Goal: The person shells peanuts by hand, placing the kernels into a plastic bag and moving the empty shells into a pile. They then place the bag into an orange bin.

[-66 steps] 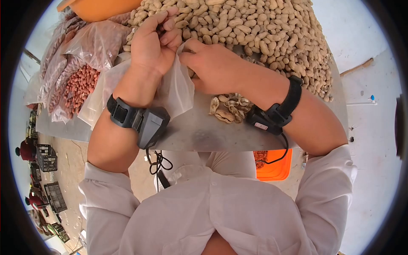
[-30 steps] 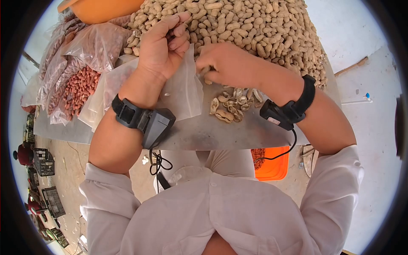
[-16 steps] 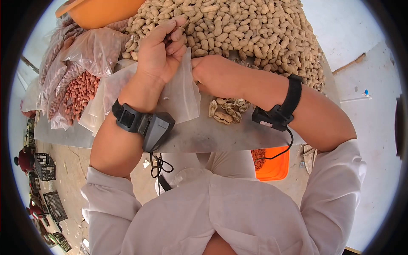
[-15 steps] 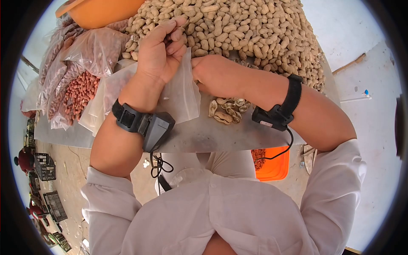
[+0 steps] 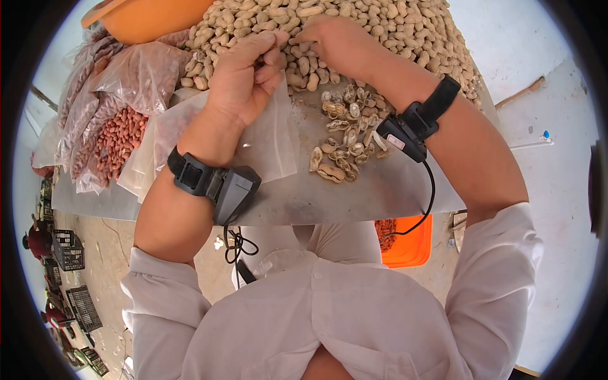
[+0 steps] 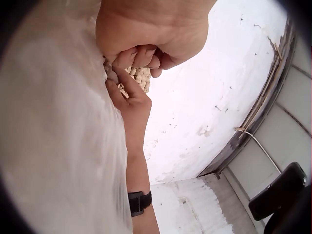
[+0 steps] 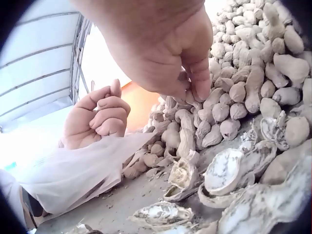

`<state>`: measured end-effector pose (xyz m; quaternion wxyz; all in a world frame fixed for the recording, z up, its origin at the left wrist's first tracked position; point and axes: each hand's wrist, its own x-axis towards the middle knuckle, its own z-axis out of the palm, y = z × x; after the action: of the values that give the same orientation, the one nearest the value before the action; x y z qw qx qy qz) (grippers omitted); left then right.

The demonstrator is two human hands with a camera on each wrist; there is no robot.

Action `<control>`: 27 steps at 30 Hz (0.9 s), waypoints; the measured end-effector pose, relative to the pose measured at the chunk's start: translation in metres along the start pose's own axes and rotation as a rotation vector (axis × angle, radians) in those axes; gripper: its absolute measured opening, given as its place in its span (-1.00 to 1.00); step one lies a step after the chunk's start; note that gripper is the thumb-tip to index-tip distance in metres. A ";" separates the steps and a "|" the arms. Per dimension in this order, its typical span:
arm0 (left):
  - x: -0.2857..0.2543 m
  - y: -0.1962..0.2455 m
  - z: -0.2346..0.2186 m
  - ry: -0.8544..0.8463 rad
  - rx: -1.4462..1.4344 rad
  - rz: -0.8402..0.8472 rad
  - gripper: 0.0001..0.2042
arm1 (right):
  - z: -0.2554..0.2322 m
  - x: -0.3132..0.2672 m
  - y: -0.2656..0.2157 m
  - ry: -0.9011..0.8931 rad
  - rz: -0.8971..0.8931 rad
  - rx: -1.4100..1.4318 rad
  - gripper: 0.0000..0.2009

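Observation:
In the head view, the left hand (image 5: 244,82) is raised palm up over a translucent plastic bag (image 5: 272,149), fingers curled inward; nothing shows clearly between them. The right wrist view shows this left hand (image 7: 100,117) from the side, behind the bag's edge. The right hand (image 5: 342,47) reaches to the near side of a heap of unshelled peanuts (image 5: 405,28). Its thumb and fingertips pinch a peanut (image 7: 193,101) at the heap, partly hidden by the fingers. Opened shells (image 5: 345,152) lie on the metal table (image 5: 304,202), below the right forearm.
Bags of red kernels (image 5: 120,142) lie at the left of the table, with an orange basin (image 5: 149,19) behind them. An orange container (image 5: 411,244) stands below the table's near edge. A cable (image 5: 430,196) hangs from the right wrist device. Black crates (image 5: 82,307) are on the floor.
The right hand has moved away from beside the bag, forward to the heap, and now pinches a peanut. More opened shells are uncovered. The left hand has barely moved.

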<state>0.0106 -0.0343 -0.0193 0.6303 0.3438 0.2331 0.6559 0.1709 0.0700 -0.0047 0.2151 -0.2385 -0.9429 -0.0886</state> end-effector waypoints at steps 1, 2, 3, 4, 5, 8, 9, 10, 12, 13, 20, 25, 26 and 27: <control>0.000 0.000 0.001 0.006 0.007 -0.020 -0.84 | -0.001 0.000 0.000 0.000 0.017 0.008 -0.77; -0.001 -0.001 0.001 0.011 0.014 -0.041 -0.85 | -0.002 0.000 0.001 0.023 0.017 0.007 -0.77; -0.001 -0.001 0.002 0.016 0.021 -0.061 -0.85 | -0.003 -0.001 0.001 0.045 0.016 0.005 -0.76; -0.001 -0.001 0.002 0.011 0.020 -0.069 -0.86 | -0.005 -0.002 0.001 0.068 0.017 0.004 -0.76; 0.000 -0.002 0.001 0.006 0.020 -0.077 -0.86 | -0.007 -0.003 0.001 0.095 0.026 -0.016 -0.76; 0.000 -0.003 0.000 0.008 0.044 -0.086 -0.86 | -0.014 -0.009 -0.001 0.182 0.045 -0.017 -0.79; -0.001 -0.003 0.000 0.011 0.056 -0.086 -0.85 | -0.018 -0.012 -0.003 0.215 0.046 0.020 -0.80; 0.000 -0.004 -0.001 0.008 0.082 -0.078 -0.85 | -0.022 -0.015 -0.007 0.249 0.044 0.058 -0.81; 0.000 -0.006 -0.001 0.002 0.133 -0.060 -0.86 | -0.032 -0.025 -0.019 0.235 0.110 0.233 -0.79; 0.000 -0.006 -0.001 -0.022 0.112 -0.063 -0.87 | -0.035 -0.030 -0.027 0.227 0.142 0.322 -0.78; -0.008 -0.012 0.008 -0.109 0.128 -0.090 -0.83 | -0.036 -0.055 -0.054 0.238 0.397 0.920 -0.79; -0.012 -0.018 0.013 -0.114 0.245 -0.022 -0.82 | -0.033 -0.061 -0.047 0.261 0.394 0.981 -0.81; -0.013 -0.018 0.014 -0.119 0.276 -0.007 -0.83 | -0.032 -0.062 -0.048 0.260 0.417 1.022 -0.82; -0.014 -0.019 0.015 -0.125 0.306 0.010 -0.83 | -0.033 -0.064 -0.050 0.259 0.439 1.062 -0.83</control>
<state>0.0337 -0.0477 -0.0260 0.5806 0.4770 0.2893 0.5931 0.2092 -0.0083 -0.0070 0.4317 -0.2749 -0.7529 0.4137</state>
